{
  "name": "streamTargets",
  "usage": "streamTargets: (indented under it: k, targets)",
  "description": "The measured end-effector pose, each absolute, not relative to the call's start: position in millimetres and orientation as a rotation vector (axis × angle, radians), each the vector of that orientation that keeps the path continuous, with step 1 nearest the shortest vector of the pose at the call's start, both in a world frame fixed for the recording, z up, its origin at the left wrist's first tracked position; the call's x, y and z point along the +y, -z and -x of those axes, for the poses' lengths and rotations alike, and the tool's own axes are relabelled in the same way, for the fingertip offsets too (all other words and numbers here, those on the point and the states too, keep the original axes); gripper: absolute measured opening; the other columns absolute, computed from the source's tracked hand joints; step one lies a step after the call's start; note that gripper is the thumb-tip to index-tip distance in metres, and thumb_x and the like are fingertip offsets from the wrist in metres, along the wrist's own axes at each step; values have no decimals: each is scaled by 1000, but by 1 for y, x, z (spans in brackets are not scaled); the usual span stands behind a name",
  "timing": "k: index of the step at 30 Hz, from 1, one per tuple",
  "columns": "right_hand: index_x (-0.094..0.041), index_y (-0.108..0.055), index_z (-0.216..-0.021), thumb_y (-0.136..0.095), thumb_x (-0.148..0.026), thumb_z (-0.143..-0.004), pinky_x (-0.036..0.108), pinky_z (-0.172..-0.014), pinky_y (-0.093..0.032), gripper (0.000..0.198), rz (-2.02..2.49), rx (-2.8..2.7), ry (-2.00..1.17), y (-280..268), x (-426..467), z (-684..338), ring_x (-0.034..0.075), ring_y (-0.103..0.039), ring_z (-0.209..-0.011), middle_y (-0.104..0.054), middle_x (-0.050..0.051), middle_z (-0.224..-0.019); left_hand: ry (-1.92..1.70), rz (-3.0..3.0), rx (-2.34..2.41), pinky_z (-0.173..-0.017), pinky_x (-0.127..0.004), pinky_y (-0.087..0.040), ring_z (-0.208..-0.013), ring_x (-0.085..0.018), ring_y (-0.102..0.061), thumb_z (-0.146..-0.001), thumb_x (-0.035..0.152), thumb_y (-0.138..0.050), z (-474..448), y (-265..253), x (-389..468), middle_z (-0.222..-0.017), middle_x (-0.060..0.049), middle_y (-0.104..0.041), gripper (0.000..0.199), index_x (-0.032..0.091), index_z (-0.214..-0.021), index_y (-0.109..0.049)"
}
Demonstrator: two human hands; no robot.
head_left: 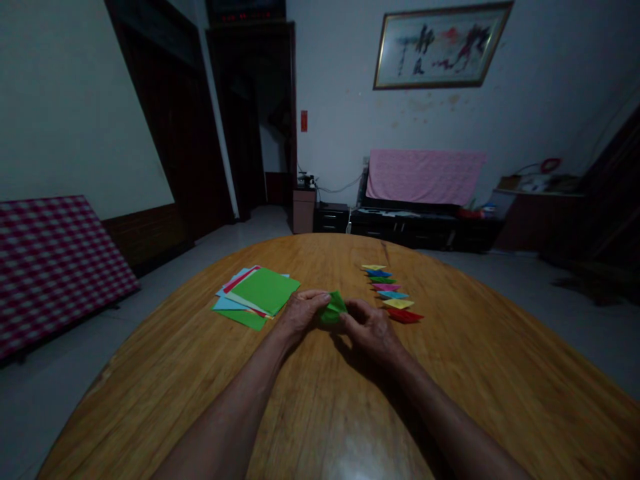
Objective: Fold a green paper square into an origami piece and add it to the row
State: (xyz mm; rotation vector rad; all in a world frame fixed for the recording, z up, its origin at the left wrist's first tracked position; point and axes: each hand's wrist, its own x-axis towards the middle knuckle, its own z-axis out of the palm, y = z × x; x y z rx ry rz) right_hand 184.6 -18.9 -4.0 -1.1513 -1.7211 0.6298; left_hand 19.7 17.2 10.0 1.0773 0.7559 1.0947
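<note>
A small folded piece of green paper (332, 309) is held just above the table, between both hands. My left hand (303, 311) pinches its left side, thumb on top. On the right edge, my right hand (374, 328) grips it between thumb and fingers. Part of the paper is hidden behind the fingers. Left of my hands lies a loose stack of coloured paper sheets (265, 291), a green one on top, with blue, red and white edges showing. To the right, several small folded paper boats run in a row, the nearest a red paper boat (405, 316).
All this rests on a round wooden table (320, 413). Beyond it stand a low black cabinet (425, 230) and a pink cloth (425, 175) draped over something. A red checked panel (55, 267) leans at the left.
</note>
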Motion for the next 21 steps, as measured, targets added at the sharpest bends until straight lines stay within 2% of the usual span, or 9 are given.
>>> streamTargets:
  k: [4,10,16,21]
  targets:
    - [-17,-70,-97,-56,-27,-80,28,-68,-49,24,1191,-1694,-746,7,-18,-185,19,-65,-76,-71,6,-85,-1091,-1029,752,-52,-30,-50,-55,-14,-56,-62,35,-75,-17,-11,20,-65,-3,-62,32,10,-79,-68]
    - [-16,-72,-88,-58,-33,-79,28,-66,-49,24,1172,-1580,-904,2,-18,-185,18,-64,-73,-71,7,-82,-1081,-1042,766,-46,-26,-46,-50,-13,-55,-62,39,-75,-15,-15,17,-64,-2,-60,35,10,-81,-66]
    - [-16,-72,-83,-59,-36,-78,26,-58,-48,25,1147,-1548,-1032,-7,-23,-183,18,-64,-66,-71,8,-76,-1092,-1062,814,-48,-25,-46,-51,-13,-55,-60,36,-75,-15,-12,21,-63,-2,-61,32,11,-79,-67]
    - [-16,-68,-66,-54,-36,-81,24,-50,-44,29,1206,-1656,-928,-6,-28,-182,14,-58,-54,-65,6,-59,-1078,-1148,841,-44,-23,-41,-46,-11,-52,-65,34,-71,-16,-5,24,-57,-1,-59,26,10,-74,-68]
